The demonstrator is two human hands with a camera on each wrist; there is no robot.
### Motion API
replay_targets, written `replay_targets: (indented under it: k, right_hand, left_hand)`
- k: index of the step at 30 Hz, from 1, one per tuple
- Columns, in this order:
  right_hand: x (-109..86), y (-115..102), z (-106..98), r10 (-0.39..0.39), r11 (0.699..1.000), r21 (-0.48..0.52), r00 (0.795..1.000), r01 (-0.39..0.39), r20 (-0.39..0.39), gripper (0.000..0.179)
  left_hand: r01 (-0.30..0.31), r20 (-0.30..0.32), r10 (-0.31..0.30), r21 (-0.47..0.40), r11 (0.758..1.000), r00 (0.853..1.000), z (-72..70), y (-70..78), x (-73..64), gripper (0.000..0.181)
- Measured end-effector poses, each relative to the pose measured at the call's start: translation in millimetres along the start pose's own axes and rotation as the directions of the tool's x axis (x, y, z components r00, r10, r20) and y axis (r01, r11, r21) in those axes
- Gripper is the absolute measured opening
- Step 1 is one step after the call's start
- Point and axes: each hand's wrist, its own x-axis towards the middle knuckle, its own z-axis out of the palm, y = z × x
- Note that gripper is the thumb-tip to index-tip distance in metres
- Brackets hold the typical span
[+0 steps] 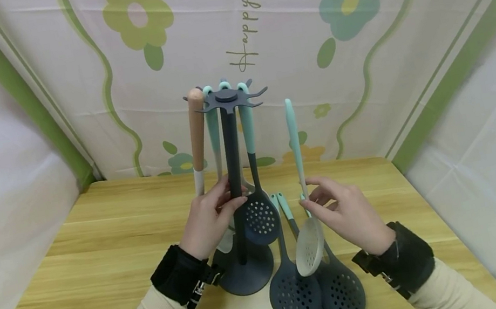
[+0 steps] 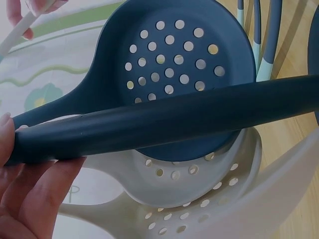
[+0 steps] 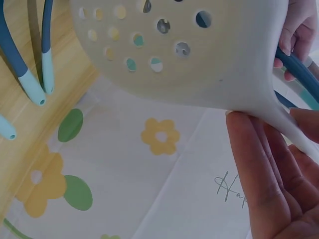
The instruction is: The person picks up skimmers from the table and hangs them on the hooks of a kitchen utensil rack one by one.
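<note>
My left hand grips the dark pole of a utensil stand, thumb on one side and fingers behind. From the stand's hooked top hang a dark skimmer with a mint handle, pale perforated skimmers behind it, and a utensil with a brown handle. To the right of the stand, my right hand pinches a cream skimmer at its neck, between thumb and fingers. That skimmer is upright, mint handle up, its bowl above the dark utensils on the table.
Dark slotted utensils with mint handles lie on the wooden table, near the stand's round base, one with its perforated head to the right. A flower-printed curtain rises behind the table, with pale sheets at both sides.
</note>
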Motion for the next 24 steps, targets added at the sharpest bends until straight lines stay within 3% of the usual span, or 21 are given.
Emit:
replay_targets:
  k: [24]
  right_hand:
    - [4.2,-11.4,1.0,-0.047,0.999,0.025,0.998,0.047,-0.029,0.034]
  left_hand:
    - [0.006,-0.009,-0.005,0.014,1.000,1.000,0.5,1.1,-0.7,0.039]
